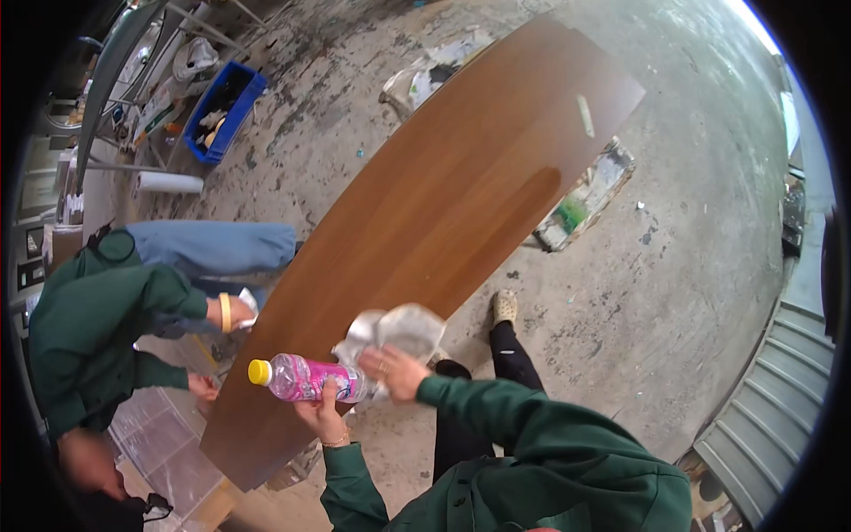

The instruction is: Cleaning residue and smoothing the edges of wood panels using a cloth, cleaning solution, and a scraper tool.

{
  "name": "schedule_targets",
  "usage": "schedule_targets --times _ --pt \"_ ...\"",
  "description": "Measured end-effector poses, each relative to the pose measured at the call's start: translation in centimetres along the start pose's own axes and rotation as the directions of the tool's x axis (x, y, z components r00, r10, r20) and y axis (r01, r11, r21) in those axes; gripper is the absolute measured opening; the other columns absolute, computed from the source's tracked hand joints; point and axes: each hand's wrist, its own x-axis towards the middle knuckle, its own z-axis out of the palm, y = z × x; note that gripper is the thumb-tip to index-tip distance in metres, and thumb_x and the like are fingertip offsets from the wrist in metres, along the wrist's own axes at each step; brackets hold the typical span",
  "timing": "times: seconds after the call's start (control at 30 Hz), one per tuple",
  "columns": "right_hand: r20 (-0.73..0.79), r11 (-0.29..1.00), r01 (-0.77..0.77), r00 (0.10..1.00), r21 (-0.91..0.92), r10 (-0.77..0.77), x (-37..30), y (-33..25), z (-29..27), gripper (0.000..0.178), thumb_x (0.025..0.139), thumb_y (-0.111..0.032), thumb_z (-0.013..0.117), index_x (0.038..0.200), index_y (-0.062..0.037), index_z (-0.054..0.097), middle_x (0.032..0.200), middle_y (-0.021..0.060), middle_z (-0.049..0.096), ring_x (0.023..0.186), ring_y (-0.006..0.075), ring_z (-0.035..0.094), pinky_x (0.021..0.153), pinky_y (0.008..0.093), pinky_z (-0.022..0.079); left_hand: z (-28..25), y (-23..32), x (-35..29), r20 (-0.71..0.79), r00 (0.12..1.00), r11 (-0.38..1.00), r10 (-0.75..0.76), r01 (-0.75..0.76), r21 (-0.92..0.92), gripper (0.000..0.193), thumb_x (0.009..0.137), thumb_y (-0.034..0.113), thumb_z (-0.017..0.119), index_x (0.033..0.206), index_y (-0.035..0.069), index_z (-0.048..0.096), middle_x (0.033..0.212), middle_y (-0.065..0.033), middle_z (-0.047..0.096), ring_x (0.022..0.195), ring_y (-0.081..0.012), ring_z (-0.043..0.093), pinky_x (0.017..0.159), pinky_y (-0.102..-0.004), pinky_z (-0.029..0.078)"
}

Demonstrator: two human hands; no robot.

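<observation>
A clear plastic bottle (306, 377) with a pink label and a yellow cap is in my left hand (326, 412), tilted so the cap points left. My fingers wrap round its lower half, above the near part of a long brown wooden board (443, 186). Beside the bottle's base, my right hand (396, 372) is closed on a crumpled whitish cloth (412, 328). Motion blurs the cloth a little, and part of it hangs past the board's right edge. A pale streak lies near the board's far end.
At the board's left edge a co-worker in a green jacket (115, 310) leans in, one hand on a white wad (248, 310). A blue crate (224, 111) and a white roll (170, 183) lie at upper left. Wrapped supports (589, 199) show under the board.
</observation>
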Motion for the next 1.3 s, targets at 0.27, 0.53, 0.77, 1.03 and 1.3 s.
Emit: schedule_targets --times 0.27,0.53,0.77,1.03,1.3 --pt "-0.563 0.488 -0.813 0.576 -0.318 0.593 -4.5 30.0 -19.2 0.064 0.078 -0.031 0.048 0.135 -0.0135 0.025 0.140 0.0074 0.024 0.132 0.0251 0.015 0.103 0.0521 0.014 -6.9 -2.8 -1.1 0.025 0.998 0.998 -0.060 0.061 -0.012 0.053 0.068 -0.001 0.067 0.115 -0.001 0.044 0.111 -0.0136 0.053 0.101 -0.0222 0.052 0.092 -0.0354 0.038" --pt "-0.512 0.744 -0.608 0.749 -0.277 0.421 6.0 16.7 -10.3 0.064 0.071 -0.024 0.051 0.130 -0.0076 0.034 0.137 0.0124 0.029 0.129 0.0277 0.022 0.104 0.0493 0.014 -10.7 -4.8 -3.0 0.013 0.998 0.998 -0.053 0.054 -0.042 0.062 0.068 -0.002 0.063 0.124 0.000 0.036 0.116 -0.0150 0.049 0.107 -0.0308 0.050 0.094 -0.0420 0.036" --pt "0.010 0.964 0.059 0.998 0.261 -0.064 4.4 -5.4 3.3 0.070 0.069 -0.022 0.050 0.135 -0.0107 0.028 0.139 0.0065 0.027 0.131 0.0213 0.020 0.107 0.0416 0.013 -9.2 -3.2 -2.7 -0.001 0.999 0.999 -0.042 0.042 -0.024 0.066 0.068 0.001 0.065 0.127 0.000 0.034 0.121 -0.0129 0.046 0.108 -0.0325 0.049 0.095 -0.0433 0.036" --pt "-0.514 0.453 -0.665 0.747 -0.594 0.422 0.3 23.1 -12.9 0.058 0.079 -0.029 0.044 0.135 -0.0267 0.027 0.142 0.0075 0.019 0.130 0.0358 0.014 0.100 0.0603 0.006 -13.0 -6.7 -4.2 -0.065 0.997 0.998 -0.050 0.048 -0.039 0.066 0.068 0.000 0.063 0.127 0.002 0.034 0.122 -0.0124 0.045 0.108 -0.0333 0.049 0.093 -0.0446 0.037" --pt "-0.627 0.696 -0.575 0.745 -0.429 0.228 15.4 22.8 -9.4 0.051 0.075 -0.033 0.049 0.123 -0.0144 0.045 0.133 0.0084 0.037 0.124 0.0339 0.028 0.101 0.0533 0.017 -12.3 -7.1 -5.0 -0.173 0.982 0.996 -0.081 0.073 -0.049 0.065 0.066 0.000 0.061 0.125 0.001 0.035 0.112 -0.0132 0.050 0.105 -0.0326 0.051 0.090 -0.0443 0.041"
